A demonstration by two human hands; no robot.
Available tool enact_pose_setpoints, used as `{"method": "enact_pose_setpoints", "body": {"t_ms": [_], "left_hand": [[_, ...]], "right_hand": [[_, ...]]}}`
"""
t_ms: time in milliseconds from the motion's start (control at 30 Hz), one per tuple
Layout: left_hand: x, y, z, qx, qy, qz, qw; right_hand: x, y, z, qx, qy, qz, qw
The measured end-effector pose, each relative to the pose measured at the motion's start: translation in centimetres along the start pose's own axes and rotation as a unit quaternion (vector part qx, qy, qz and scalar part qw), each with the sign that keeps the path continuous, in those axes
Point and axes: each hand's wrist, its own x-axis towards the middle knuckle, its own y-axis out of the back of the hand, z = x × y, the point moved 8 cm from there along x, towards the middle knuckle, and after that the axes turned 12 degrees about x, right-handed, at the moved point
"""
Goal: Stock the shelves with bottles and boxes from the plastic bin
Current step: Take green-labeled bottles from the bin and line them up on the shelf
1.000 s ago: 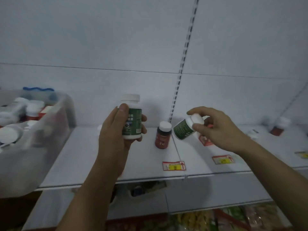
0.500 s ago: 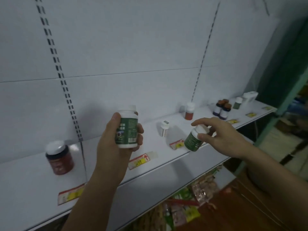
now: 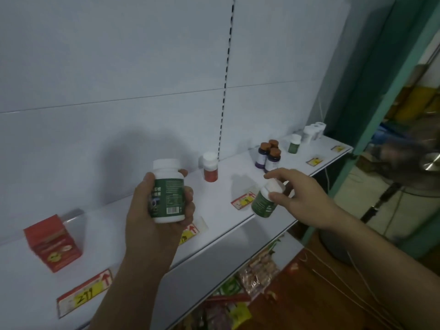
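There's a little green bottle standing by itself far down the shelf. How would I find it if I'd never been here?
Follow the white shelf toward its far right end, by the teal frame. Past the trio of orange-capped dark bottles and before the cluster of white bottles stands the small green bottle. It is the only green-bodied, white-capped bottle resting on the shelf; the other two are in hands.

Shop, white shelf (image 3: 238, 225), price labels (image 3: 242, 200), stocked bottles (image 3: 267, 156)

Pale panelled wall (image 3: 119, 67), teal door frame (image 3: 381, 96), perhaps reddish-brown floor (image 3: 309, 294), dim light.
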Motion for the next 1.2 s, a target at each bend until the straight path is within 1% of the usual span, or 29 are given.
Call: {"method": "enact_pose_setpoints", "body": {"t_ms": [100, 267, 333, 400, 467, 567, 700, 800, 900, 1067, 1200], "left_hand": [[3.1, -2.5, -1.9, 0.004, 0.020, -0.033, 0.999], [9.2, -7.6, -5.8, -0.010, 0.043, -0.107, 0.993], [13.1, -11.1, -9.7, -0.011, 0.089, -0.132, 0.987], [13.7, -12.3, -10.5, -0.006, 0.089, -0.142, 0.986], [15.0, -14.7, -13.0, -0.016, 0.133, -0.170, 0.976], [16.9, -17.8, -16.3, -0.002, 0.158, -0.213, 0.964], [20.3, -20.2, -21.1, 0.012, 0.172, -0.191, 0.966], [22.9, -21.9, -24.7, 0.038, 0.175, -0.147, 0.973], [25.7, -24.5, -28.1, 0.055, 0.155, -0.113, 0.980], [30.7, -26.9, -34.5, 0.041, 0.167, -0.005, 0.985], [33.4, -26.9, -37.1, 0.015, 0.132, 0.057, 0.989]], "right_hand": [[1.7, 1.8, 2.9, 0.006, -0.013, 0.044, 0.999], [3.3, 5.3, 6.2, -0.011, -0.048, 0.070, 0.996], [3.9, 9.2, 9.5, -0.035, -0.074, 0.112, 0.990], [3.7, 10.4, 9.4, -0.043, -0.062, 0.123, 0.989], [3.8, 12.4, 11.6, -0.035, -0.085, 0.136, 0.986], [4.1, 14.8, 15.0, -0.030, -0.099, 0.154, 0.983], [6.3, 17.3, 20.5, -0.028, -0.102, 0.160, 0.981], [9.3, 18.9, 25.0, -0.026, -0.096, 0.145, 0.984], [13.4, 20.4, 29.7, -0.017, -0.072, 0.131, 0.989], [21.3, 21.8, 36.9, 0.028, -0.040, 0.065, 0.997], [27.7, 20.5, 39.7, 0.041, 0.004, -0.017, 0.999]]}}
